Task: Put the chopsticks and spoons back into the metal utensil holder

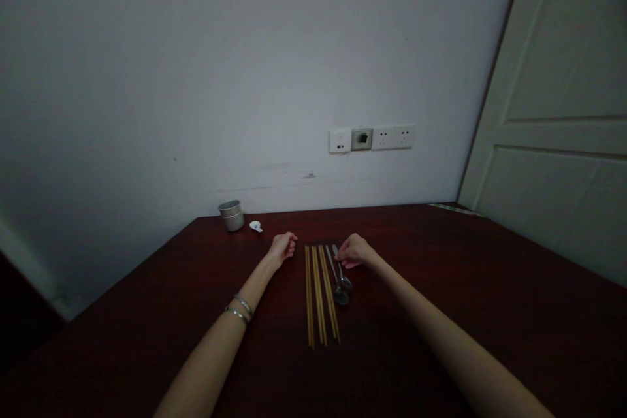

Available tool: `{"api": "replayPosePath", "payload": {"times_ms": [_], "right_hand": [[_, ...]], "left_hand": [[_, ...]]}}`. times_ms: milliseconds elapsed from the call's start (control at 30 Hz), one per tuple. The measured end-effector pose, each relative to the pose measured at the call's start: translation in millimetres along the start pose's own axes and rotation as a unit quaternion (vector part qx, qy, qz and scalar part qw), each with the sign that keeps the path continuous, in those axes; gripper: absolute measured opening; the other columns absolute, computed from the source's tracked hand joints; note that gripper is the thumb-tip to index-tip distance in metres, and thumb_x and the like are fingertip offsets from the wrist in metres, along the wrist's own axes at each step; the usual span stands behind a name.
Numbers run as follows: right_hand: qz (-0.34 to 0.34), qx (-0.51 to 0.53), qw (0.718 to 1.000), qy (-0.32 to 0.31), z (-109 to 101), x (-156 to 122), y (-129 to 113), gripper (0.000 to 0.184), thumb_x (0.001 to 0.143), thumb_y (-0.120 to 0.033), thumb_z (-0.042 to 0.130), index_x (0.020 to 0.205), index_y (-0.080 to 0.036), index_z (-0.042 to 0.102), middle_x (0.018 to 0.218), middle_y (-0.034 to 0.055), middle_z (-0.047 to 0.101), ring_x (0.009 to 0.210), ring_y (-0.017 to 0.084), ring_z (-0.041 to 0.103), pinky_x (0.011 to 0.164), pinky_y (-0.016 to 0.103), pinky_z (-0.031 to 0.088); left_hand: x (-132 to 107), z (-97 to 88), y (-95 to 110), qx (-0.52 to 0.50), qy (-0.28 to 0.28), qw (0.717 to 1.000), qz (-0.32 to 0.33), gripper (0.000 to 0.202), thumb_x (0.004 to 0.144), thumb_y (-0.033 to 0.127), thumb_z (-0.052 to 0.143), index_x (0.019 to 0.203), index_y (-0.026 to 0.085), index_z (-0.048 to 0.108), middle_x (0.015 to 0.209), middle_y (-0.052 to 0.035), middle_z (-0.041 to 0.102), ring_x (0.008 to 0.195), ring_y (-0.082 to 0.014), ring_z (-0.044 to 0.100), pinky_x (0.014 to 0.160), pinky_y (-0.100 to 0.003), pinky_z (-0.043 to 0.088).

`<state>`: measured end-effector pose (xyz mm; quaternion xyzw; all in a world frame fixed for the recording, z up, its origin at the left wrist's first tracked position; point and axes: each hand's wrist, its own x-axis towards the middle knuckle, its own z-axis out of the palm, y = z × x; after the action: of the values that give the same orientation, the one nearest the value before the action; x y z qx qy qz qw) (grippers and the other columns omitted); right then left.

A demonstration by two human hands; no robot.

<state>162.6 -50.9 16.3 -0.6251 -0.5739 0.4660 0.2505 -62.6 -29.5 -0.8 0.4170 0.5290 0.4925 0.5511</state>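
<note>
My right hand pinches the handle of a metal spoon, whose bowl points toward me. Just left of it lies a second metal spoon, its bowl a little nearer to me. Beside the spoons, several wooden chopsticks are laid out lengthwise in pairs on the dark red table. My left hand is closed in a loose fist left of the chopsticks' far ends, apart from them, with nothing visible in it.
A grey metal cup stands at the table's far left corner, with a small white scoop next to it. Behind the table rises a white wall with sockets. A thin strip lies along the far right edge, by a pale door.
</note>
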Motion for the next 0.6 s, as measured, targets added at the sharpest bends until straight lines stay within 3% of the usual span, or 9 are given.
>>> {"api": "replayPosePath", "payload": {"times_ms": [600], "right_hand": [[0.002, -0.039, 0.999, -0.014, -2.7, 4.8, 1.1, 0.008, 0.056, -0.008, 0.066, 0.057, -0.011, 0.059, 0.040, 0.0009, 0.058, 0.042, 0.014, 0.059, 0.042, 0.018, 0.049]], "left_hand": [[-1.8, 0.3, 0.1, 0.007, -0.001, 1.000, 0.010, 0.008, 0.070, 0.020, 0.043, 0.065, 0.015, 0.046, 0.039, 0.0074, 0.035, 0.031, -0.0045, 0.028, 0.036, -0.018, 0.018]]}}
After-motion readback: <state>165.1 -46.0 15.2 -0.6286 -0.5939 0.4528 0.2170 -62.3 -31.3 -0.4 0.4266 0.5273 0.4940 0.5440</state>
